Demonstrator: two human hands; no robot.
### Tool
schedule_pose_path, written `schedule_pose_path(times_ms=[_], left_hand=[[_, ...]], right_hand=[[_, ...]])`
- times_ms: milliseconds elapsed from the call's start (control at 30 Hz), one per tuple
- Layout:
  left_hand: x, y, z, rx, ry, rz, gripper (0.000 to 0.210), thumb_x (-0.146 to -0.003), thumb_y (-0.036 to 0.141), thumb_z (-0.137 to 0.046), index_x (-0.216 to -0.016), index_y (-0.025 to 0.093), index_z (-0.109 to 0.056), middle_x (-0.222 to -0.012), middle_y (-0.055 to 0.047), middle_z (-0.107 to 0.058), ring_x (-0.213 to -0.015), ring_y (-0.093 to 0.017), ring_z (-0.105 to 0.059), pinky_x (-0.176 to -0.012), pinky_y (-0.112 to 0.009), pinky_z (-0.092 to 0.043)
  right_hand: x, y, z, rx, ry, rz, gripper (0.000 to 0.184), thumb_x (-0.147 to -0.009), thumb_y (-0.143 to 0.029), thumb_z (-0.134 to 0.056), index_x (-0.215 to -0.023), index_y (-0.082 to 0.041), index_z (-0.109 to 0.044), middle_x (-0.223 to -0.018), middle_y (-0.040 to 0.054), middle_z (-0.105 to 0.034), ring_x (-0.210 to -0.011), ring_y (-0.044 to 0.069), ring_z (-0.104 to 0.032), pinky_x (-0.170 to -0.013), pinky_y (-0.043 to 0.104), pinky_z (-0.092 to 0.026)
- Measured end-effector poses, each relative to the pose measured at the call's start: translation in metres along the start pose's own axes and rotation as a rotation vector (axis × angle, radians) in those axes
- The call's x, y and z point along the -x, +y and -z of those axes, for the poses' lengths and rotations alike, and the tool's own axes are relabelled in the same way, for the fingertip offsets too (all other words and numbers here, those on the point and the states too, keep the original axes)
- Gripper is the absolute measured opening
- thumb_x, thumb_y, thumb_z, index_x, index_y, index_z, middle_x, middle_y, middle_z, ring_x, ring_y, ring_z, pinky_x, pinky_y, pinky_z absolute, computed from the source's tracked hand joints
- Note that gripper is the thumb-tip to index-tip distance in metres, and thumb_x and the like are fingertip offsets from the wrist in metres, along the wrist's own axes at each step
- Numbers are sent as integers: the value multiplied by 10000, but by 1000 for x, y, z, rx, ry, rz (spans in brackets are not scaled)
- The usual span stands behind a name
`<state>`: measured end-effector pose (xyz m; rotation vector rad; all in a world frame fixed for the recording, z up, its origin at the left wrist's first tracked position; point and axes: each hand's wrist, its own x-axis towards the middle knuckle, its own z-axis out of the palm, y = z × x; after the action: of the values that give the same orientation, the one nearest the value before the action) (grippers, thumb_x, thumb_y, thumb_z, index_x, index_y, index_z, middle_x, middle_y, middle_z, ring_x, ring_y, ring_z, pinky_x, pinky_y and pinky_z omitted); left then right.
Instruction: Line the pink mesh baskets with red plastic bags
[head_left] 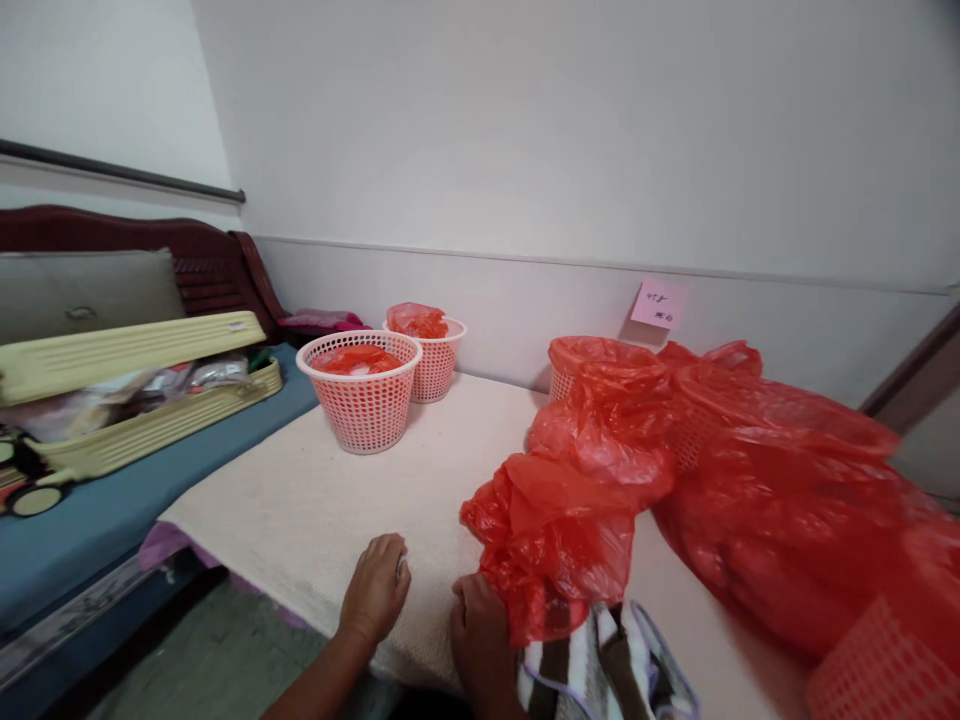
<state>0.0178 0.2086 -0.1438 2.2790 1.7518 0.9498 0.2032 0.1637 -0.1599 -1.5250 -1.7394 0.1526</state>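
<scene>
Both hands are low at the near edge of the counter (315, 500). The left hand (375, 590) rests knuckles-up on the cream cloth, fingers curled in loosely, nothing visibly in it. The right hand (480, 625) sits just beside it, pressed against the bottom of a crumpled red plastic bag (559, 530); its fingers are tucked under the plastic, so I cannot tell whether they are gripping it or only touching.

That bag bulges up from the near edge toward the middle of the counter, and just behind it a striped cloth (600, 665) hangs over the edge. Along the right side lies a long heap of red bags (787, 500), with mesh baskets half buried in it. One bagged basket (592, 365) stands at the far edge. Toward the far left corner, two pink mesh baskets: the nearer basket (362, 392) with a red liner low inside, the farther basket (427, 355) with plastic bunched on top.

My read: this looks like the start of handling one bag, loose and unopened. Next it would call for a firm pinch on the plastic's edge by both hands, finding the mouth before lifting it clear of the heap.
</scene>
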Motion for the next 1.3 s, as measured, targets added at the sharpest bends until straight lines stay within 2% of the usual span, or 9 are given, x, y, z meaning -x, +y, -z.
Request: schedule_pose_path(times_ms=[267, 500, 800, 1300], left_hand=[[-1, 0, 1, 18, -1, -5, 160, -864, 153, -435, -951, 197, -562, -959, -71, -593, -933, -241, -554, -828, -404, -454], [0, -2, 0, 16, 7, -2, 173, -874, 170, -434, -974, 211, -568, -972, -76, -606, -958, -255, -569, -830, -411, -451], [-1, 0, 2, 12, 5, -5, 160, -874, 179, -438, -952, 219, -572, -962, -69, -613, -938, -249, -573, -819, -402, -455], [-1, 0, 2, -5, 10, -6, 132, -876, 182, -440, -930, 213, -557, -954, -63, -603, -930, -244, -563, -825, -404, -452]], right_hand=[[1, 5, -9, 29, 88, 79, 315, -643, 39, -405, -770, -219, -534, -724, -4, -595, -707, 169, -591, -679, 272, -426], [1, 7, -11, 29, 151, 106, 303, -648, 37, -436, -760, -230, -526, -702, -18, -579, -680, 169, -583, -665, 274, -419], [1, 5, -9, -5, 69, 37, 311, -646, 41, -417, -769, -221, -531, -737, 3, -597, -721, 180, -595, -684, 282, -427], [1, 5, -9, -11, 30, 10, 335, -652, 68, -412, -786, -209, -546, -754, 10, -598, -741, 185, -587, -704, 297, -435]])
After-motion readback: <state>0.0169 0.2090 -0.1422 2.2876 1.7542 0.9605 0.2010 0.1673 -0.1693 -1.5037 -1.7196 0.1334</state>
